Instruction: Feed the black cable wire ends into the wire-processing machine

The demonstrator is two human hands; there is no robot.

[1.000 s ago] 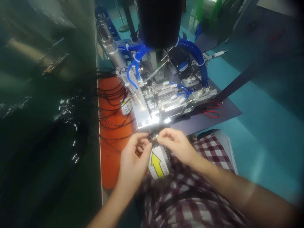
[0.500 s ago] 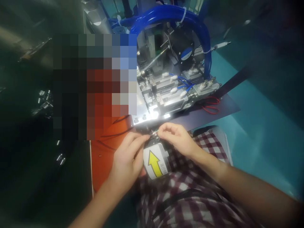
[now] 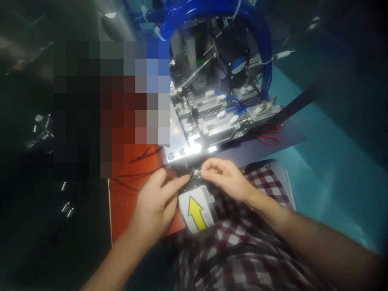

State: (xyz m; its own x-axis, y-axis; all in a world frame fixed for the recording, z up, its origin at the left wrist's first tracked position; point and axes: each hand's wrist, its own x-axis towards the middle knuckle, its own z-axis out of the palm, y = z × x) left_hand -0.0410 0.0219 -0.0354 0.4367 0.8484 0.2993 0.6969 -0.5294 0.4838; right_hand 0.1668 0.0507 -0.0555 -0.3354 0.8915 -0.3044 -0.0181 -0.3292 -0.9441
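My left hand [image 3: 159, 198] comes in from the lower left, its fingers closed and the tips near a small metal fixture [image 3: 196, 173]. What it pinches there, if anything, is too small to make out. Opposite it, my right hand [image 3: 226, 180] is pinched shut on a thin wire-like strand at the fixture's right side. Fine, shiny strands show between the two sets of fingertips. Just below the fixture is a rounded white cover [image 3: 184, 206] with a yellow arrow [image 3: 195, 210] pointing away from me.
Behind my hands stands a metal machine [image 3: 218, 121] with air fittings and thick blue tubing [image 3: 263, 52]. An orange-red surface [image 3: 121, 218] with dark cables lies left. Small shiny cylinders [image 3: 44, 129] sit farther left. A red cord [image 3: 268, 133] loops at right. Pixelation hides the upper left.
The view has shifted slightly, so the machine and orange surface sit a little farther left. My left hand appears slightly left and lower; both hands stay at the fixture, fingers closed.
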